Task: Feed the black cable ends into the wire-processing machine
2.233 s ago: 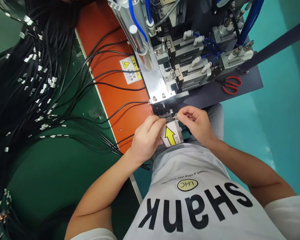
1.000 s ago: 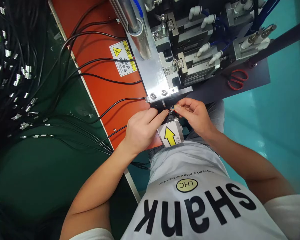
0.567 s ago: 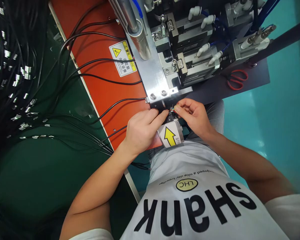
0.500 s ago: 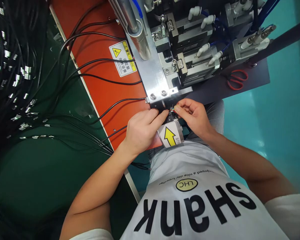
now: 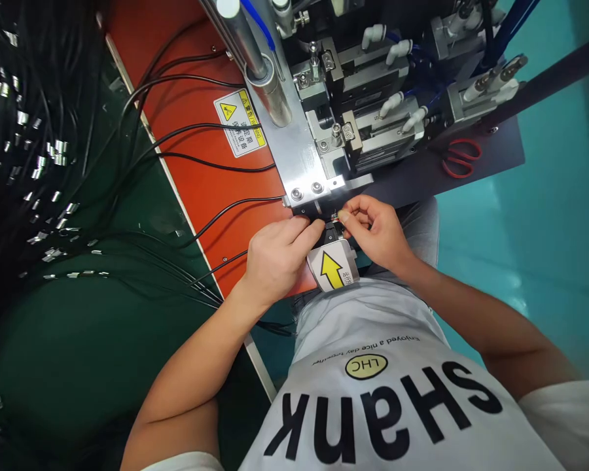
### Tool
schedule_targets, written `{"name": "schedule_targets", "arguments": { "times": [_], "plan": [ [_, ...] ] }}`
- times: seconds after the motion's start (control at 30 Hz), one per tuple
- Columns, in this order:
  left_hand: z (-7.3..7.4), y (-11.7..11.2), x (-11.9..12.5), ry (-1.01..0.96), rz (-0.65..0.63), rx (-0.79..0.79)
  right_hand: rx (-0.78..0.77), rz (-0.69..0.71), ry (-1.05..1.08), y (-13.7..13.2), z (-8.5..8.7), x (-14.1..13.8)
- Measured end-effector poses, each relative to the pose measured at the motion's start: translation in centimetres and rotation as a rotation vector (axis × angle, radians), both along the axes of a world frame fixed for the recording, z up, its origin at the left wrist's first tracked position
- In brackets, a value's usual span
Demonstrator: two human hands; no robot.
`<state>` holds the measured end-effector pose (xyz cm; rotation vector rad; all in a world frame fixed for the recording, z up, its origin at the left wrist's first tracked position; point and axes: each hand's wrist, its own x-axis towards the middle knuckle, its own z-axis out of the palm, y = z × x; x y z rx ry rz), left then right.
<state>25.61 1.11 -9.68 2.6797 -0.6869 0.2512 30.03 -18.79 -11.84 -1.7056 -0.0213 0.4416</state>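
Note:
My right hand point(image 5: 379, 234) pinches the ends of thin coloured wires point(image 5: 334, 217) between thumb and forefinger, just below the machine's steel plate point(image 5: 299, 154). To its left, my left hand point(image 5: 279, 256) is closed, with thumb and forefinger pressed together close to the same wires. What lies inside the left fingers is hidden. Both hands are at the front end of a small dark fixture point(image 5: 330, 234). Right below them is a silver block with a yellow arrow label point(image 5: 332, 267).
Pneumatic cylinders with white hose fittings point(image 5: 391, 104) stand beyond the hands. Black cables point(image 5: 216, 125) cross the orange base point(image 5: 191, 98). Bundles of cables with shiny ends point(image 5: 53, 154) lie on the green table point(image 5: 103, 340) at left. Red-handled scissors point(image 5: 461, 158) rest at right.
The camera view has shifted slightly. Both hands stay at the fixture, and the coloured wires show less spread between the fingertips.

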Motion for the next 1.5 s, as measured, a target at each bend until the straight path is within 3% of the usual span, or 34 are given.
{"name": "schedule_targets", "arguments": {
  "times": [0.13,0.27,0.4,0.7,0.97,1.1,1.37,1.5],
  "plan": [
    [0.1,-0.2,-0.3,0.000,0.037,0.028,0.026,0.037,0.018,-0.8,0.4,0.1],
    [0.1,-0.3,-0.4,0.014,0.031,0.018,-0.133,-0.044,-0.255,-1.0,1.5,-0.6],
    [0.0,-0.2,-0.4,0.013,0.035,0.003,-0.188,-0.011,-0.386,-0.7,1.7,-0.9],
    [-0.3,-0.1,-0.5,0.052,0.045,-0.027,-0.080,0.046,-0.148,-0.6,-0.1,-0.2],
    [0.0,-0.3,-0.4,0.063,0.050,-0.076,0.048,0.000,0.057,-0.9,0.4,0.4],
    [0.1,-0.3,-0.4,0.042,0.046,-0.070,0.043,-0.036,-0.006,0.3,0.6,0.2],
    [-0.1,-0.1,-0.5,0.027,0.030,-0.032,-0.100,-0.105,-0.345,1.2,1.1,-0.7],
    [0.0,0.0,-0.4,0.046,0.023,-0.027,-0.137,-0.129,-0.288,0.9,1.0,-0.9]
  ]
}}
